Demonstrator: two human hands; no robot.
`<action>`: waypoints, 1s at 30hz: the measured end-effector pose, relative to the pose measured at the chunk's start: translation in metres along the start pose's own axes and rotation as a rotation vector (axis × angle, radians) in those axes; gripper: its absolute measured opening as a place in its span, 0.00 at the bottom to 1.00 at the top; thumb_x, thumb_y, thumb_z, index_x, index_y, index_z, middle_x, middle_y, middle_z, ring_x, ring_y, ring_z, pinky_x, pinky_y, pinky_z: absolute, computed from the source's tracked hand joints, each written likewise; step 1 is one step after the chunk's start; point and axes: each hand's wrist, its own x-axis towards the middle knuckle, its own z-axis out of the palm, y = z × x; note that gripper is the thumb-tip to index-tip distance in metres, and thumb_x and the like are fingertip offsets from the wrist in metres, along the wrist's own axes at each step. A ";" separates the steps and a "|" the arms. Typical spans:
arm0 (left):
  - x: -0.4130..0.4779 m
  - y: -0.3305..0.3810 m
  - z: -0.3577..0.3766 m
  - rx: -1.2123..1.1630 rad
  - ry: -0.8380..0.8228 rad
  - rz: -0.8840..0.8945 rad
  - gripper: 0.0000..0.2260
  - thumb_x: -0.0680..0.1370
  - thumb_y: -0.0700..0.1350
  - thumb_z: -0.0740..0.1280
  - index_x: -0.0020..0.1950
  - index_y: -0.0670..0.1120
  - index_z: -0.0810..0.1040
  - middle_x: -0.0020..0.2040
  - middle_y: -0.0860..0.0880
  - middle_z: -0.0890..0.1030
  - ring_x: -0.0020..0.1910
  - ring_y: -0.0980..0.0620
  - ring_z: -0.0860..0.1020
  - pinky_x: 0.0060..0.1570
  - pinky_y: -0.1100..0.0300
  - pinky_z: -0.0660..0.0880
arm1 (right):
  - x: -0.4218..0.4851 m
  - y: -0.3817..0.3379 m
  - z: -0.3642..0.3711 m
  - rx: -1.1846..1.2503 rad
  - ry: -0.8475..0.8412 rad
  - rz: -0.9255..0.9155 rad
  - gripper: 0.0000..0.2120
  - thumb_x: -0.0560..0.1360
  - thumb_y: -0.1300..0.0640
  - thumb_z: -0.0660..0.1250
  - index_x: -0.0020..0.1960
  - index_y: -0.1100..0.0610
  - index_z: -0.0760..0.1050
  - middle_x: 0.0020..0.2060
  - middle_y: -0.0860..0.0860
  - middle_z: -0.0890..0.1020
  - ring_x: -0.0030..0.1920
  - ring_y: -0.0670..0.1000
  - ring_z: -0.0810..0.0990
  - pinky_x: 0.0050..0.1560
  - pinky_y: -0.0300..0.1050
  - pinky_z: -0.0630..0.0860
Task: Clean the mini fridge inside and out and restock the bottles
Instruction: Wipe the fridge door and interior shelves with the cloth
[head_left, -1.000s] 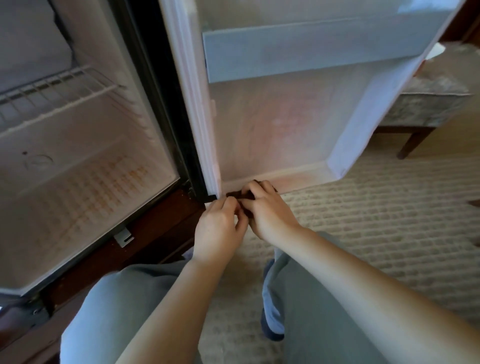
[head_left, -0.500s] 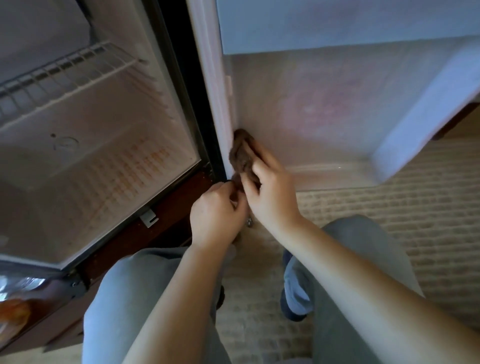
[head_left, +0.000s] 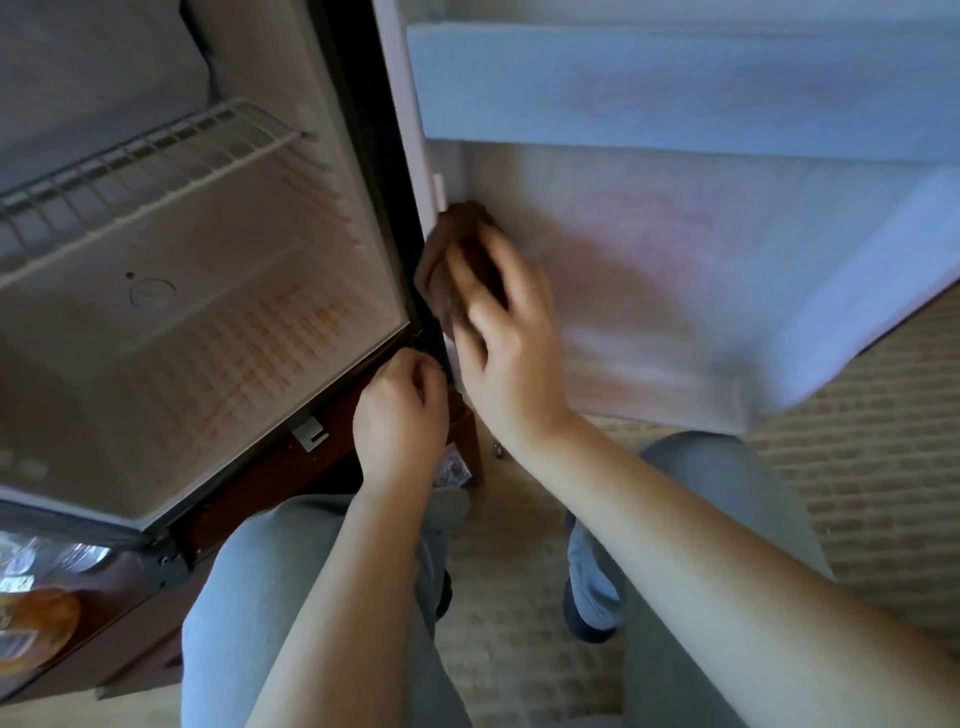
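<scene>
Fingers (head_left: 470, 270) of the right hand (head_left: 501, 343), spread, press a brown cloth (head_left: 457, 221) against the inner panel of the fridge door (head_left: 675, 249). Just below, the left hand (head_left: 400, 415) curls at the door's hinge corner, grip unclear. Leftward, the mini fridge (head_left: 208, 322) stands open.

The fridge (head_left: 208, 332) stands open, its white inside bare, with a white wire shelf (head_left: 145, 156) across the upper part and a dark seal running down the hinge side. Its door (head_left: 701, 260) is swung wide to the right, the pale inner liner facing out and a broad rail (head_left: 675, 88) across it higher up. A brown cloth (head_left: 460, 221), bunched and blurred, lies against the door's inner face just beside the hinge edge, pressed there under the spread fingers of the right hand (head_left: 504, 353).
</scene>
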 end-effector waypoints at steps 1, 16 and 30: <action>0.002 0.001 -0.001 -0.021 0.002 -0.014 0.09 0.80 0.43 0.59 0.45 0.44 0.76 0.33 0.49 0.76 0.32 0.48 0.74 0.28 0.56 0.66 | -0.015 0.007 0.006 -0.020 -0.050 -0.026 0.18 0.75 0.66 0.64 0.64 0.61 0.76 0.66 0.64 0.71 0.61 0.63 0.71 0.67 0.53 0.68; 0.009 -0.020 -0.004 0.039 -0.190 -0.142 0.11 0.81 0.42 0.56 0.61 0.46 0.72 0.50 0.46 0.80 0.41 0.47 0.77 0.35 0.56 0.70 | -0.027 0.030 -0.001 -0.085 -0.183 -0.087 0.18 0.74 0.68 0.62 0.61 0.60 0.79 0.61 0.63 0.76 0.61 0.61 0.72 0.65 0.50 0.70; -0.028 0.067 0.058 -0.134 -0.212 0.505 0.16 0.78 0.53 0.56 0.45 0.43 0.78 0.39 0.49 0.79 0.38 0.49 0.77 0.35 0.57 0.72 | -0.065 0.099 -0.101 -0.508 -0.364 -0.061 0.14 0.75 0.57 0.61 0.55 0.57 0.82 0.58 0.55 0.80 0.58 0.55 0.70 0.55 0.50 0.75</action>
